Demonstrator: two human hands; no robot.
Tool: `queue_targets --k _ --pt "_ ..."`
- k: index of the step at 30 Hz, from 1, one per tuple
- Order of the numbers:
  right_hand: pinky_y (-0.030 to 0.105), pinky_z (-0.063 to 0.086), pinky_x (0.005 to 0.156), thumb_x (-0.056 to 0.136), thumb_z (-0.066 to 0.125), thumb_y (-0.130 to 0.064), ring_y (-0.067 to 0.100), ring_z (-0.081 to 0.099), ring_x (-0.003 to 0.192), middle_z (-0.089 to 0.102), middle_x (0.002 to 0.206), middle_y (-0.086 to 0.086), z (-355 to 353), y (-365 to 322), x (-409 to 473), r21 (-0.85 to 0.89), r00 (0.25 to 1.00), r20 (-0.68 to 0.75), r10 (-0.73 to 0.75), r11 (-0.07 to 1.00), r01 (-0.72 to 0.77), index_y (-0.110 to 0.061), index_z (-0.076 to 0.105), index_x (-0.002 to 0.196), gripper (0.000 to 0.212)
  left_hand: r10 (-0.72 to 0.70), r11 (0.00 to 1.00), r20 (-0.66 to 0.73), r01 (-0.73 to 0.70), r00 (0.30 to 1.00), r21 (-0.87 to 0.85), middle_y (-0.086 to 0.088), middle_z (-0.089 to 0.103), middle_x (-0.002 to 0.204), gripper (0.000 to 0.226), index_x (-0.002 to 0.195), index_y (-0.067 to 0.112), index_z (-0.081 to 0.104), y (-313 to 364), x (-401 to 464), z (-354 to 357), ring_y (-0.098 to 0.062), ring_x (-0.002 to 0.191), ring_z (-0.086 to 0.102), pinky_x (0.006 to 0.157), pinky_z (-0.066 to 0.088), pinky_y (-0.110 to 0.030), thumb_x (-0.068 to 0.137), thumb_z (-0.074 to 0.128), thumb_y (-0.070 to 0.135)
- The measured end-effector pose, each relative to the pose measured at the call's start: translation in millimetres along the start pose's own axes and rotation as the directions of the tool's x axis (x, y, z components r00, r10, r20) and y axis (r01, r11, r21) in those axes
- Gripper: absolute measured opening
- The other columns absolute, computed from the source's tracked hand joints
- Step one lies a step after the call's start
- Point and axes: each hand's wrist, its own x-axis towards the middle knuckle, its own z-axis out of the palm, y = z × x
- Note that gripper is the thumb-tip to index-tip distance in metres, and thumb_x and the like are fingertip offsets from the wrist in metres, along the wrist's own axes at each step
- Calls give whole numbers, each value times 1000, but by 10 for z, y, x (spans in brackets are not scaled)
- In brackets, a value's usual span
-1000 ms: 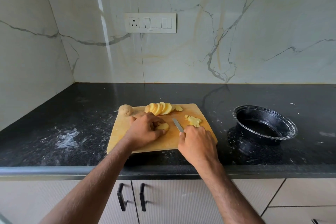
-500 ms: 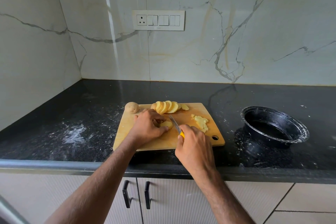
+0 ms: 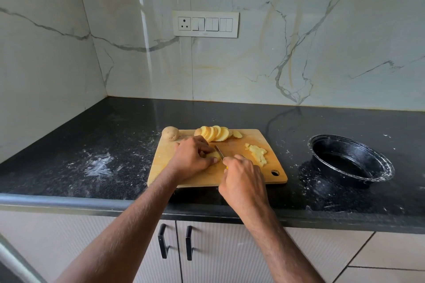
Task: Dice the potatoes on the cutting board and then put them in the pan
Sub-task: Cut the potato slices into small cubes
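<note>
Fingertips risk a nick: left hand (image 3: 192, 158) pinning the slice (image 3: 213, 155), right hand (image 3: 243, 177) clenched round the knife (image 3: 219, 151) just beside them

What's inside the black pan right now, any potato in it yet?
The black pan shows only its dark inner wall and bottom, with no potato pieces visible. Its near inner wall is hidden by the rim. The diced pieces lie on the cutting board.

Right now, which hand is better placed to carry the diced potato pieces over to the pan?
Probably the right hand. The diced pieces lie on the cutting board's right side, toward the pan. It grips the knife, so that goes down first. The left hand holds a slice farther away.
</note>
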Motion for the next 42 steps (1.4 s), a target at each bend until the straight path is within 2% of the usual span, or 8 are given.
queue_targets --k 7,15,20,25,28,31,35,42 --pt "32 54 85 92 62 -13 18 64 100 66 114 0 53 -9 56 24 1000 3 -10 1000 10 -16 65 122 31 -4 1000 8 4 1000 23 13 67 99 44 103 28 80 -3 2 -2 -10 85 59 84 52 -47 70 69 56" --pt "29 55 87 92 61 -11 14 65 101 70 114 -3 -15 62 -197 44 999 -36 -16 999 18 -17 67 120 29 -2 1000 9 2 1000 27 9 67 104 35 106 23 79 2 -17 -11 -12 90 61 88 51 -45 78 81 44" --pt "24 54 82 91 65 -16 12 67 98 72 110 -6 -89 135 -279 76 997 -71 32 997 -26 -19 71 117 27 -12 1000 -11 12 1000 20 5 71 104 37 106 20 80 57 -50 -39 -11 89 63 86 53 -37 76 83 42" --pt "25 55 83 90 67 -18 13 68 97 73 110 -5 -94 102 -309 115 987 -134 85 991 -69 -18 73 118 28 -62 998 -59 61 996 -17 3 75 93 40 100 15 80 84 -67 -58 -8 79 66 73 56 -25 68 88 37" --pt "26 55 82 91 66 -19 14 68 98 72 110 -5 -91 33 -284 112 986 -145 82 991 -66 -18 72 119 29 -57 998 -64 57 996 -11 3 75 89 34 97 14 80 89 -70 -65 -3 72 64 64 48 -11 69 86 33" --pt "25 52 76 93 63 -19 15 68 93 71 108 -4 -86 -39 -230 79 990 -126 63 995 -53 -19 70 120 29 -66 998 -65 66 996 -9 4 75 86 32 95 14 81 74 -64 -62 0 69 61 62 41 -5 70 85 32" --pt "29 54 82 94 59 -19 17 67 98 68 115 -3 -62 -101 -205 32 997 -60 54 998 -52 -19 66 126 33 -54 998 -66 53 996 -18 5 73 85 31 96 14 80 71 -61 -65 -1 68 59 62 40 -9 70 87 31" --pt "31 52 81 93 58 -14 19 65 95 65 112 -1 -10 -191 -165 -10 999 -16 41 999 -41 -17 63 122 29 21 1000 -59 -22 998 -6 9 67 83 28 94 15 82 30 -51 -57 -5 71 58 68 43 -18 71 86 30"
